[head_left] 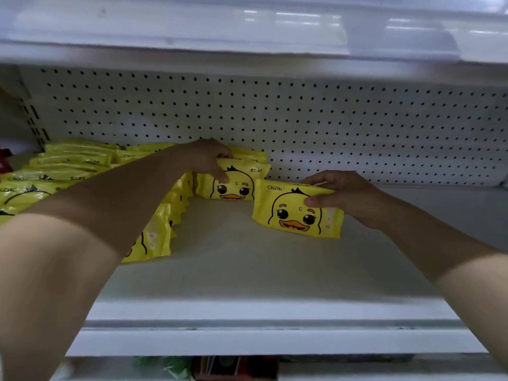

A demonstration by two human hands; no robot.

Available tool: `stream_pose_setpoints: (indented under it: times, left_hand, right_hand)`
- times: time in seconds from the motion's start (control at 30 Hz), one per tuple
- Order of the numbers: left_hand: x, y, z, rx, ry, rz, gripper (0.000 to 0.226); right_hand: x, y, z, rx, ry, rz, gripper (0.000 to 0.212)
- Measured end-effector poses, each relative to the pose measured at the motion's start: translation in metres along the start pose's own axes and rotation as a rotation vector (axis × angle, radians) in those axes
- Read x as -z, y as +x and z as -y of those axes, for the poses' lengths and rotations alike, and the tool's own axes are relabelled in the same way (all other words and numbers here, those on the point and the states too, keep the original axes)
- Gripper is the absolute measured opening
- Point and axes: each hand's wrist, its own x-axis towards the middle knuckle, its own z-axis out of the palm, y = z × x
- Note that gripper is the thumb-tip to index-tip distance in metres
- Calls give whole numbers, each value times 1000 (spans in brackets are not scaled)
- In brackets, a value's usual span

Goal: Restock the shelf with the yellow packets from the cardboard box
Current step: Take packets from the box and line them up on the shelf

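Note:
Both my arms reach into a white shelf (247,273). My left hand (209,158) grips the top edge of a yellow duck-face packet (236,185) standing upright near the pegboard back. My right hand (343,193) holds another yellow duck packet (294,213) by its upper right corner, upright on the shelf, a little in front and to the right of the first. Rows of the same yellow packets (71,166) fill the shelf's left part, some partly hidden behind my left forearm. The cardboard box is not in view.
A white pegboard back panel (330,119) closes the rear. The shelf above (247,37) overhangs close over my hands. Bare shelf surface lies in front of and to the right of the held packets. Dark red goods (4,160) sit at the far left edge.

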Motion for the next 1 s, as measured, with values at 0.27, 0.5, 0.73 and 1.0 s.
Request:
stream_pose_setpoints:
  times: [0.27,0.5,0.73,1.0]
  left_hand:
    - [-9,-3,6,65,119,-143,78]
    - [-15,-60,-31,-315,-498,-330,48]
    - [-44,-133,-45,-360,-883,-127,24]
    - [-33,-175,-29,-189,-952,-187,18]
  right_hand:
    - [-4,-4,2,11,-2,0,42]
    - [-21,-21,17,41,28,-5,44]
    - [-62,-59,49,117,85,88,37]
    - [-95,-84,65,100,226,14,25]
